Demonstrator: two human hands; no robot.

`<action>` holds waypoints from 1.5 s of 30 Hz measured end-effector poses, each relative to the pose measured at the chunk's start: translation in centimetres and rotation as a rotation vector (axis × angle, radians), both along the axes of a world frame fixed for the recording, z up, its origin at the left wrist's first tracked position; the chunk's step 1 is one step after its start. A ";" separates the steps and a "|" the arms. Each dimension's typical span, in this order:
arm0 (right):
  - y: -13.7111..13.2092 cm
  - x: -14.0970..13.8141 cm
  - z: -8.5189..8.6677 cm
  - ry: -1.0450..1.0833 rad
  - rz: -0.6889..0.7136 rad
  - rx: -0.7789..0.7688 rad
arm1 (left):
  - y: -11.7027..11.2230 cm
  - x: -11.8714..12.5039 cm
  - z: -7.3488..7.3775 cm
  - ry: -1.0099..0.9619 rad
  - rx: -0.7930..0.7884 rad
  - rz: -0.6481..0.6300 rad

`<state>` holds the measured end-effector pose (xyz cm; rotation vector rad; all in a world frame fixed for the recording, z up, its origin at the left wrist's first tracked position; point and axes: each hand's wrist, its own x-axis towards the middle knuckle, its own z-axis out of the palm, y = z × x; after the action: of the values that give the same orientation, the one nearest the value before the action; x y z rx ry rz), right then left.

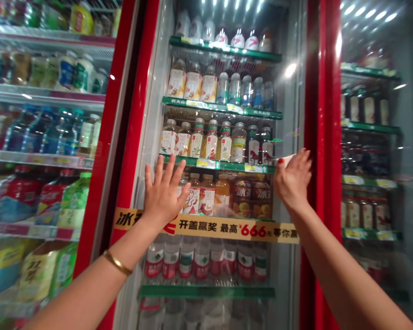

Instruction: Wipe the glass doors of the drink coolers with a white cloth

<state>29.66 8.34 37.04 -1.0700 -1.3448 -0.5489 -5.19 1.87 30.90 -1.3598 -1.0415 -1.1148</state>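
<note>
Gold bangle (117, 262) on the left forearm, then the left grip (163, 197), released with fingers spread on the red-framed glass door (127, 137), the right grip (292, 178) open against it, above a yellow promo strip (206, 227), bottled drinks (206, 142) on green shelves (206, 163) behind.

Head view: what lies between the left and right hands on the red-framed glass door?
A green shelf edge and bottled drinks behind the glass door, head view.
</note>
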 end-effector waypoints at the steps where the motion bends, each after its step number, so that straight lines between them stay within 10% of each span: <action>1: -0.2 -0.7 0.1 -0.032 -0.004 0.027 | 0.0 0.0 0.0 0.000 0.000 -0.002; 7: -1.6 -6.6 -4.6 -0.747 0.126 0.115 | -0.1 -0.1 -0.1 0.005 -0.017 0.013; 14: 1.6 1.7 2.9 0.017 -0.071 -0.020 | -0.1 0.2 0.0 0.001 -0.020 0.012; 20: -1.5 -10.4 -0.4 -0.747 0.061 0.208 | -1.2 0.0 0.3 0.019 -0.021 0.043; 22: -1.8 -10.2 -0.4 -0.854 0.072 0.197 | -1.8 -0.6 0.8 0.043 -0.032 0.056; 29: -0.1 -4.6 6.4 -0.154 -0.046 0.077 | -1.5 -1.9 5.2 0.090 0.007 0.008; 36: -2.3 -12.6 1.9 -0.895 0.066 0.205 | 0.2 -2.1 6.5 0.078 -0.037 0.007; 42: 0.1 -2.2 11.6 -0.183 -0.094 0.029 | -0.3 -2.3 5.7 0.112 -0.022 0.042; 45: 0.2 -3.3 11.9 -0.247 -0.031 0.083 | -1.1 -1.6 6.5 0.083 -0.006 0.054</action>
<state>26.41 8.56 48.99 -0.9790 -1.5079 -0.7731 -6.83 0.73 37.39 -1.3639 -1.0162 -1.0079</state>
